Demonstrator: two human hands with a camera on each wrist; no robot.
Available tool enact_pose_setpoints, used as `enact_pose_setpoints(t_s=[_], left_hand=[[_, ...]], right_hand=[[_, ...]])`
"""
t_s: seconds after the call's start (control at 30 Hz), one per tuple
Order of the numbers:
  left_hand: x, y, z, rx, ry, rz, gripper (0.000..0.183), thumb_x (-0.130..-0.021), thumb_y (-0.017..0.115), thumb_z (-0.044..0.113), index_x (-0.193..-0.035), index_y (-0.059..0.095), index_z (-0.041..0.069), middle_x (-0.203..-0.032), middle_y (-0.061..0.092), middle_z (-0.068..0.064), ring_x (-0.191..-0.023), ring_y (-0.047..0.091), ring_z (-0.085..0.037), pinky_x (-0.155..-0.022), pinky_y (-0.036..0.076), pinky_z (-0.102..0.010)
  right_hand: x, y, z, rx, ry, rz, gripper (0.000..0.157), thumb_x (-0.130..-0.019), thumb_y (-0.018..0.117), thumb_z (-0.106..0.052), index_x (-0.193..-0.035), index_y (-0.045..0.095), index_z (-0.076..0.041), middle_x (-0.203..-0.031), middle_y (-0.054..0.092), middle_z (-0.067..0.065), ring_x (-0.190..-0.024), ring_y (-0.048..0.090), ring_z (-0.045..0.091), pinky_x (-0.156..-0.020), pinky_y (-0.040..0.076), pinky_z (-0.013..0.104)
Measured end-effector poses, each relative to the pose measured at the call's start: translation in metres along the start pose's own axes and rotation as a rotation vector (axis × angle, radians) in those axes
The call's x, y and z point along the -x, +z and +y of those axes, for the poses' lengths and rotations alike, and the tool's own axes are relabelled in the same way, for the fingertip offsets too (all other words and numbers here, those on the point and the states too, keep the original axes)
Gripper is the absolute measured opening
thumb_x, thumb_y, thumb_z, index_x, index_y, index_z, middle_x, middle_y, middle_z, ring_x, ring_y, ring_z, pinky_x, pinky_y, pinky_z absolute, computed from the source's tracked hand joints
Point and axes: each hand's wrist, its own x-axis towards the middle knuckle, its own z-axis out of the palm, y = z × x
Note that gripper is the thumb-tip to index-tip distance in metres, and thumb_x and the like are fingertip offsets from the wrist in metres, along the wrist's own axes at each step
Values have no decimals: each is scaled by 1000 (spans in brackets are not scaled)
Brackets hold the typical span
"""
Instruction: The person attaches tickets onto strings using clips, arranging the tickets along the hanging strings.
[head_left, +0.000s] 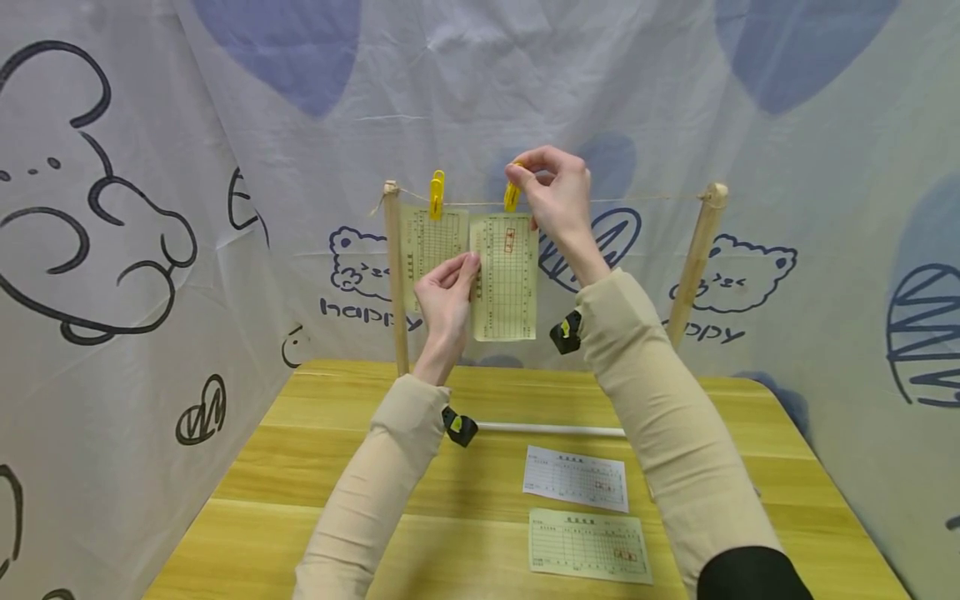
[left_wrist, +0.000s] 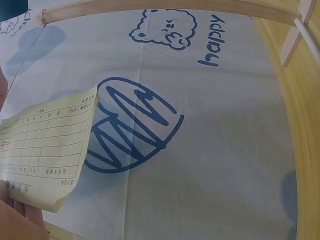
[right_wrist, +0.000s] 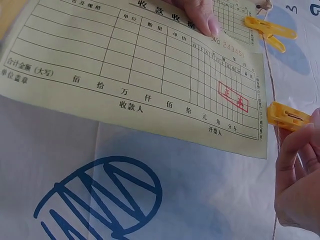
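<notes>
A pale yellow receipt slip hangs upright just under the string. Its left edge is pinched between the thumb and fingers of my left hand. My right hand pinches a yellow plastic clothespin above that slip's top edge. In the right wrist view, the clothespin's tip lies at the string, right beside the end of the receipt. To the left, another yellow clothespin grips the string over a second yellow receipt, which my left hand partly overlaps.
The string runs between two wooden posts, left and right. A white rod lies low between them. On the wooden table lie a white receipt and a yellow-green one. A patterned cloth hangs behind.
</notes>
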Motion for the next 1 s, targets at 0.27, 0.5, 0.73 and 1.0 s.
enact_pose_setpoints(t_s=[0.27, 0.5, 0.73, 1.0], left_hand=[[-2, 0, -1, -8, -9, -2, 27, -92, 74, 13, -112, 72, -5, -111, 74, -21, -83, 72, -3, -83, 60, -19], [-4, 1, -1, 2, -12, -12, 27, -93, 73, 13, -113, 72, -5, -113, 73, -22, -86, 73, -4, -86, 60, -21], [-6, 1, -3, 6, -7, -3, 26, -93, 72, 13, -111, 72, -6, -112, 73, -23, -85, 73, -3, -86, 59, -20], [-8, 1, -4, 17, -2, 4, 26, -92, 73, 11, -110, 72, -7, -111, 73, -24, -83, 73, -2, -83, 60, -19]], right_hand=[[1, 2, 1, 56, 1, -17, 22, -97, 69, -24, -105, 73, -4, -100, 71, 12, -47, 48, 7, -40, 40, 22], [1, 2, 1, 76, 10, -30, 22, -97, 69, -25, -106, 73, -5, -99, 71, 12, -42, 44, 6, -39, 40, 22], [1, 3, 3, 117, 24, -47, 23, -97, 69, -27, -106, 74, -6, -97, 71, 9, -50, 50, 9, -41, 40, 21], [0, 3, 4, 138, 43, -78, 25, -96, 70, -28, -109, 73, -7, -102, 72, 11, -57, 55, 13, -42, 41, 21]])
